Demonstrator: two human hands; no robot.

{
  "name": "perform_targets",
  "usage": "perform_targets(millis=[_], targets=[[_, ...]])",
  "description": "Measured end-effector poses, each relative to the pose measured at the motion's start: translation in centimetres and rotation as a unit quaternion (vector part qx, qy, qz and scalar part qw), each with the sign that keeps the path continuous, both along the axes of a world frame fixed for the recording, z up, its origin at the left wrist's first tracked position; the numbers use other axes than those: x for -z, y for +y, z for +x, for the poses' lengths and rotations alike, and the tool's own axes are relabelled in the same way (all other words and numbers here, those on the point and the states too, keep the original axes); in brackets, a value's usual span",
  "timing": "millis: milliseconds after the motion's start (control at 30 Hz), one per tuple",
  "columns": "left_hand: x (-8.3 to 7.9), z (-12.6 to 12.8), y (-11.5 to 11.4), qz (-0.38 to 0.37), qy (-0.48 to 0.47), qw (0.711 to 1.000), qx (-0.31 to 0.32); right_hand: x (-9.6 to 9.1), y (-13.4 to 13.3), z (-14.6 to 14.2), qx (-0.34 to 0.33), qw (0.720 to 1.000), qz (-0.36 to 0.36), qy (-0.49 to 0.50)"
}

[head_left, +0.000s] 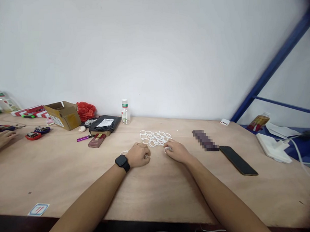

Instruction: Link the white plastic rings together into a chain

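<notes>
A cluster of white plastic rings (pixel 153 141) lies on the table just beyond my hands; whether they are linked is hard to tell. My left hand (pixel 138 155), with a black watch (pixel 122 162) on its wrist, is closed at the near left of the cluster. Something pale shows at its fingertips, too small to make out. Part of another white ring (pixel 124 152) sticks out behind that hand. My right hand (pixel 178 152) is at the cluster's near right side, fingers curled on a white ring (pixel 168 148) that is partly hidden.
Behind stands a bottle (pixel 125 112). To the left are a dark red box (pixel 97 140), a purple lighter (pixel 83 138), a black parcel (pixel 105 123) and an open carton (pixel 64 115). Another person's hand (pixel 3 138) is far left. A phone (pixel 238 160) and power strip (pixel 273 147) lie right.
</notes>
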State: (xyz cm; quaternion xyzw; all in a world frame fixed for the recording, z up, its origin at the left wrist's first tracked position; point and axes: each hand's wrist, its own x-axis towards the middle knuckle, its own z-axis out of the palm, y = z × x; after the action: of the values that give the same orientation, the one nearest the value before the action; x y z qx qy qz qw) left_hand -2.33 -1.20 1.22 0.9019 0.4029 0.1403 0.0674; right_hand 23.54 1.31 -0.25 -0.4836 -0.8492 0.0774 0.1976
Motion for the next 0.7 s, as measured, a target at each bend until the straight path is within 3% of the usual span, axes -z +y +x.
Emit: perform_targets(millis=[300, 500, 700], targets=[[-0.7, -0.5, 0.1, -0.002, 0.048, 0.998, -0.051, -0.2, 0.0, 0.0, 0.025, 1.000, -0.009, -0.016], [-0.7, 0.7, -0.5, 0.013, -0.035, 0.997, -0.066, -0.8, -1.2, -2.2, 0.051, 0.988, 0.049, 0.136], [-0.7, 2.8, -2.0, -0.005, -0.169, 0.985, -0.024, -1.0, -3.2, -5.2, 0.007, 0.954, -0.055, 0.294]])
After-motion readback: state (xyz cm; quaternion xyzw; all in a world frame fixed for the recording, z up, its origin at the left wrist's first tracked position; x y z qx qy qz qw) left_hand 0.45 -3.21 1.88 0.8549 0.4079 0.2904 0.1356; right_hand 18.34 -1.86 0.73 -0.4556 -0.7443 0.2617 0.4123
